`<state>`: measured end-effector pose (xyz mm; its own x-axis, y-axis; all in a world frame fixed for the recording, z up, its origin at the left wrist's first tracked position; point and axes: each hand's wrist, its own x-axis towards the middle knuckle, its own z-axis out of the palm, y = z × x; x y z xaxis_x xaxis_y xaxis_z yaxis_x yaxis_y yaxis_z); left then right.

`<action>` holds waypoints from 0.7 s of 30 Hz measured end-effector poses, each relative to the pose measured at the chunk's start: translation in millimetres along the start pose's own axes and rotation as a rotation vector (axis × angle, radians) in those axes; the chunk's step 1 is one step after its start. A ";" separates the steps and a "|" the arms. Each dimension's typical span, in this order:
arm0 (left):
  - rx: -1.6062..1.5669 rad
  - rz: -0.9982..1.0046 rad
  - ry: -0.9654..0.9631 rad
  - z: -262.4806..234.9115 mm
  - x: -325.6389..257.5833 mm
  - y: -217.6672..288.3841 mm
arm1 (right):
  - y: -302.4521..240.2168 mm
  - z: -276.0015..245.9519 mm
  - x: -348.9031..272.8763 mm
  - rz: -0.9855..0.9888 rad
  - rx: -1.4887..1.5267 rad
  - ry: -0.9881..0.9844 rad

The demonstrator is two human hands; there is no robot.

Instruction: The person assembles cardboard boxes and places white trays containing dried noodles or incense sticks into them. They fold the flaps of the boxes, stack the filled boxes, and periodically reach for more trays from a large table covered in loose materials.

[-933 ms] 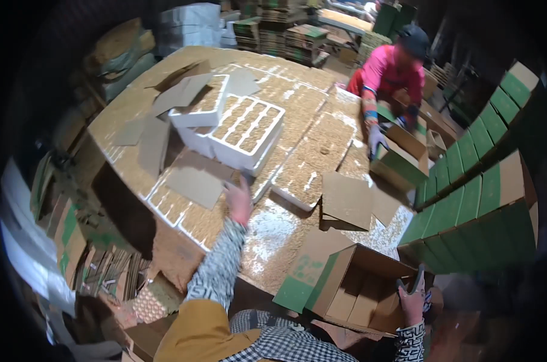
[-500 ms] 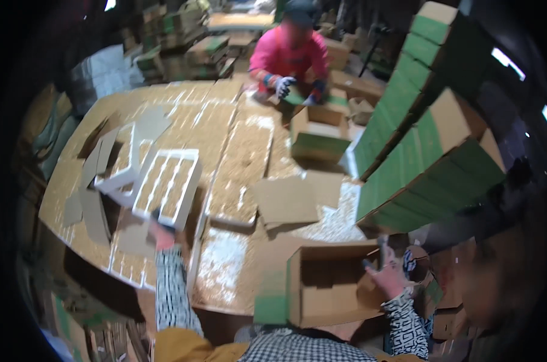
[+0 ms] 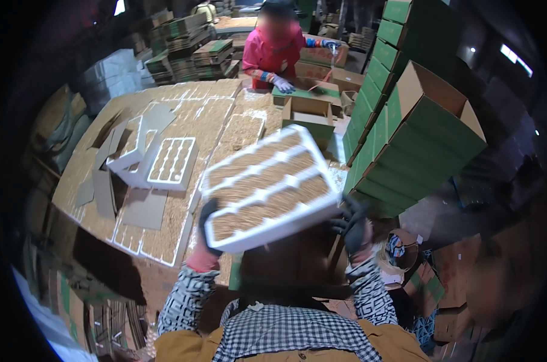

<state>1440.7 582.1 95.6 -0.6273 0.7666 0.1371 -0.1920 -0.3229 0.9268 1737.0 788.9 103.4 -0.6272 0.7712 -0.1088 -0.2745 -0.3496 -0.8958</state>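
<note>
A white foam tray, its compartments filled with brown sawdust-like material, hangs tilted in front of me and is smeared by motion. My gloved left hand grips its near left corner, while my gloved right hand closes on its right end. Below the tray sits an open carton, mostly hidden and dark inside. To the left, a second foam tray lies on the table, next to another white foam piece and grey cardboard sheets.
Tall stacks of green cartons rise on the right, with an open carton on top. Across the table, a co-worker in pink stands behind a smaller open carton. Flattened cartons are piled at the back.
My left hand has brought a foam tray from the left over the carton. My right hand has left the carton's edge and taken the tray's other end. The co-worker's arm now reaches sideways.
</note>
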 end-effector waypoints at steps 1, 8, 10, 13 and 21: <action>0.160 0.058 -0.060 18.4 -10.5 -2.3 | -14.6 16.5 -6.7 -0.049 0.138 -0.071; 0.522 0.371 -0.251 2.8 -21.9 -46.0 | -73.4 40.9 -87.6 0.022 -0.177 0.119; 1.196 0.493 -0.156 43.0 -26.6 -9.6 | -82.8 51.2 -120.3 -0.100 -0.089 0.275; 0.360 0.024 0.119 33.0 -50.3 -61.2 | -85.2 61.7 -136.5 -0.155 -0.351 0.177; 0.090 -0.285 0.290 -28.9 59.2 -114.4 | 35.6 10.1 -98.9 -0.072 -0.813 0.159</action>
<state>1403.7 648.4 -12.4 -0.7476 0.6259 -0.2220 -0.3304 -0.0606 0.9419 1781.9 694.8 86.6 -0.5014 0.8641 -0.0438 0.3398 0.1501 -0.9285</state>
